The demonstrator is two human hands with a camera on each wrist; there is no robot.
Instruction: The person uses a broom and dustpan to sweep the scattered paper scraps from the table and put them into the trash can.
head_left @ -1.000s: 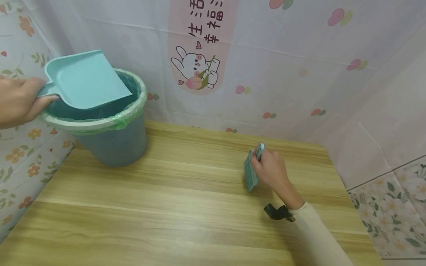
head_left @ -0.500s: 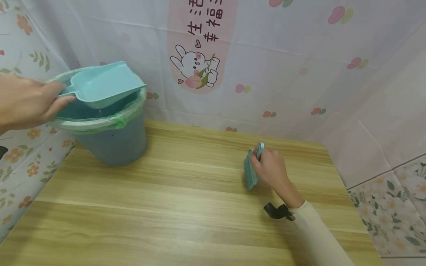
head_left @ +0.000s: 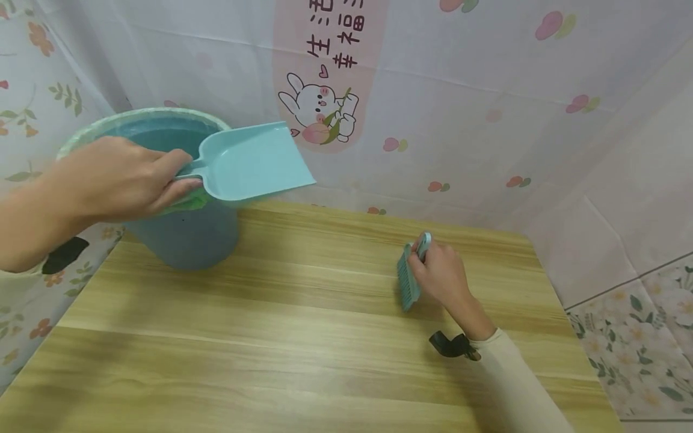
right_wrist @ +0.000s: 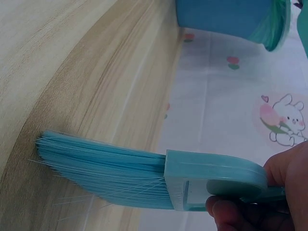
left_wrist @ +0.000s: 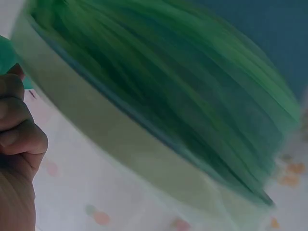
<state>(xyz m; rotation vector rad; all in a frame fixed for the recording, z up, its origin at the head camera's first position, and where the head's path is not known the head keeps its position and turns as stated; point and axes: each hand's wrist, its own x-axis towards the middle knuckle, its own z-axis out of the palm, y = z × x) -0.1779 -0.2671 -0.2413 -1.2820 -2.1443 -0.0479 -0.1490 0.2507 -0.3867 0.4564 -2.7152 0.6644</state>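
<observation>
My left hand (head_left: 130,177) grips the short handle of a light teal dustpan (head_left: 254,161), held in the air at the right side of the blue bin (head_left: 186,237). The pan's inner face shows, with nothing visible on it. In the left wrist view my curled fingers (left_wrist: 21,120) appear at the left edge beside the bin's rim (left_wrist: 110,125). My right hand (head_left: 441,273) holds a teal hand brush (head_left: 407,279) by its handle at the right of the table. Its bristles (right_wrist: 101,168) reach down to the wood in the right wrist view.
The bin is lined with a green-tinted bag (head_left: 189,204) folded over its rim and stands at the table's back left. A white curtain with a rabbit print (head_left: 319,108) hangs behind the wooden table (head_left: 303,337). Floral panels border both sides.
My left hand has carried the dustpan rightward and down, from over the bin's mouth to beyond its right rim. The right hand and brush have stayed in place.
</observation>
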